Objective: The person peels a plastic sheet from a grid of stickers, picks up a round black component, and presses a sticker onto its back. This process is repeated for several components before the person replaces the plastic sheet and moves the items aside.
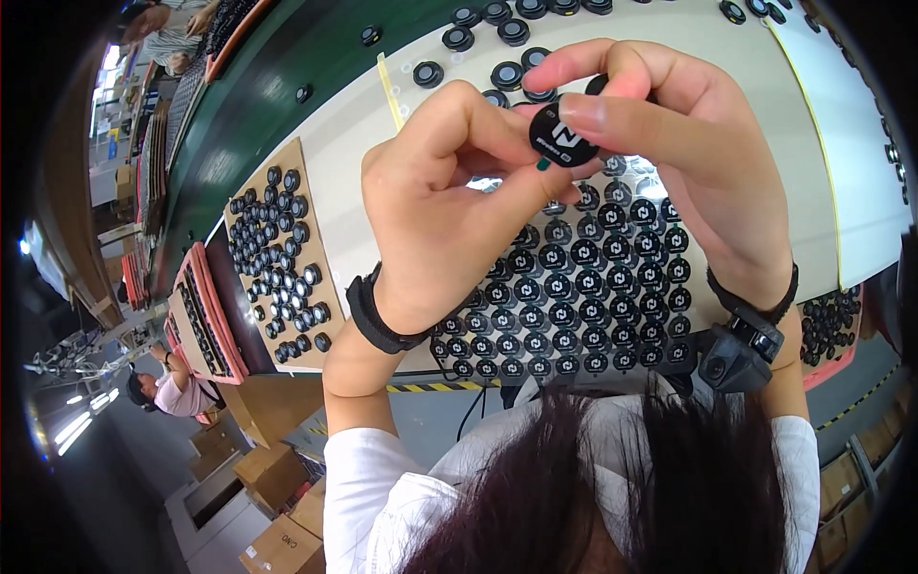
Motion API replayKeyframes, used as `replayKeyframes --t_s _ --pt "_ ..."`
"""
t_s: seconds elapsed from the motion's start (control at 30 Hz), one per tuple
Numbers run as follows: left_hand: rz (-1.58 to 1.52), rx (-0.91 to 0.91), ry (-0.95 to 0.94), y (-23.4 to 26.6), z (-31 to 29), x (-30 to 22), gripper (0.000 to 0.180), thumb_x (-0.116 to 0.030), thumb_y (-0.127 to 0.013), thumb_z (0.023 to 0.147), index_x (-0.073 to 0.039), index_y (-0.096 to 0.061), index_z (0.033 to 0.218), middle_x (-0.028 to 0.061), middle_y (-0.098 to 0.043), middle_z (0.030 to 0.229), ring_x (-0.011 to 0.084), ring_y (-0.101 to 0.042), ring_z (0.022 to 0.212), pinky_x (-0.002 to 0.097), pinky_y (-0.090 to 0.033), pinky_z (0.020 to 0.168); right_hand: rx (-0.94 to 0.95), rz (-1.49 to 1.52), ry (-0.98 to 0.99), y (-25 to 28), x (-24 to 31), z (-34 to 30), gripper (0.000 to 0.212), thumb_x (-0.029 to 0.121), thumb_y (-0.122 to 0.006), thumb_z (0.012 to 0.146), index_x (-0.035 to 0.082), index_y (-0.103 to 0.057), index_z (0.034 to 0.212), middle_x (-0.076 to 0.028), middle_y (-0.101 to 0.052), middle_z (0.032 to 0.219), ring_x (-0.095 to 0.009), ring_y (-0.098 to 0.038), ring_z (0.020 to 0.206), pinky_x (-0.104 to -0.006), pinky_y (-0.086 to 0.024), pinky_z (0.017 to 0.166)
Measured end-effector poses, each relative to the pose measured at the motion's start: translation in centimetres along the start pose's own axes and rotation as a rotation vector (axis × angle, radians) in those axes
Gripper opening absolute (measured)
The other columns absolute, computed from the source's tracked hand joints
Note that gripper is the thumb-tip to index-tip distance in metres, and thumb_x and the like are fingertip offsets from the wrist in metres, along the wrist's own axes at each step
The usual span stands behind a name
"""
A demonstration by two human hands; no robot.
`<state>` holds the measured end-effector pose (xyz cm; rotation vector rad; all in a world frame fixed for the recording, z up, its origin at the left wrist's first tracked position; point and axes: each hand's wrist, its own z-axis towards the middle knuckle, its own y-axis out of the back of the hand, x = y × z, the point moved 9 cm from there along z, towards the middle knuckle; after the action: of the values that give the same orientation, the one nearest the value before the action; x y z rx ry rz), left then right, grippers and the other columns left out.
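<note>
In front of me both hands meet at a round black label (pixel 557 150) with white print and a small green tab (pixel 544 165) at its lower edge. My right hand (pixel 703 124) pinches it, with the thumb across its face. A dark round edge shows behind the right fingers; what it belongs to is mostly hidden. My left hand (pixel 430 191) is closed at the label's left side, thumb and forefinger meeting by the green tab. Below the hands lies a clear sheet (pixel 564 316) with rows of similar black labels.
Several black round parts (pixel 512 75) stand beyond my hands. More cover a brown board (pixel 311 191) on the left. Pink trays (pixel 206 277) sit farther left, near a green conveyor belt (pixel 330 53). A small camera (pixel 732 362) hangs at my right wrist. Two other people work at left.
</note>
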<state>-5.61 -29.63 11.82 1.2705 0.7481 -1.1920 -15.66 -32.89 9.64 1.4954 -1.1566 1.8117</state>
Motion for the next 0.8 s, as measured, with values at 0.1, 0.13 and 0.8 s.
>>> replayKeyframes --t_s 0.1,0.13,0.8 --pt "0.031 -0.04 -0.062 -0.1 0.4 -0.4 0.035 0.014 -0.061 0.069 0.005 -0.041 0.096 0.0161 -0.058 0.086 0.0231 -0.063 0.075 0.0288 -0.055 0.066 -0.029 0.081 0.003 0.5 -0.6 0.3 0.017 0.012 -0.055 0.082 0.008 -0.046 0.067 -0.013 -0.055 0.105 -0.01 -0.056 0.082 -0.0236 -0.044 0.073" --pt "0.045 -0.06 -0.092 -0.2 0.5 -0.5 0.035 0.014 -0.061 0.07 0.005 -0.041 0.098 0.0157 -0.058 0.086 0.0229 -0.063 0.075 0.0286 -0.055 0.066 -0.044 0.122 0.004 0.7 -0.9 0.4 0.017 0.012 -0.054 0.082 0.008 -0.046 0.068 -0.012 -0.056 0.104 -0.01 -0.056 0.081 -0.0232 -0.044 0.072" --pt "-0.644 -0.011 0.21 -2.6 1.0 2.0 0.051 0.015 -0.058 0.07 0.005 -0.036 0.115 0.0193 -0.057 0.095 0.0276 -0.063 0.075 0.0284 -0.055 0.062 0.137 0.34 -0.063 1.8 -1.4 0.4 0.015 0.015 -0.046 0.087 0.006 -0.046 0.075 -0.02 -0.046 0.121 -0.02 -0.056 0.096 -0.0321 -0.046 0.085"
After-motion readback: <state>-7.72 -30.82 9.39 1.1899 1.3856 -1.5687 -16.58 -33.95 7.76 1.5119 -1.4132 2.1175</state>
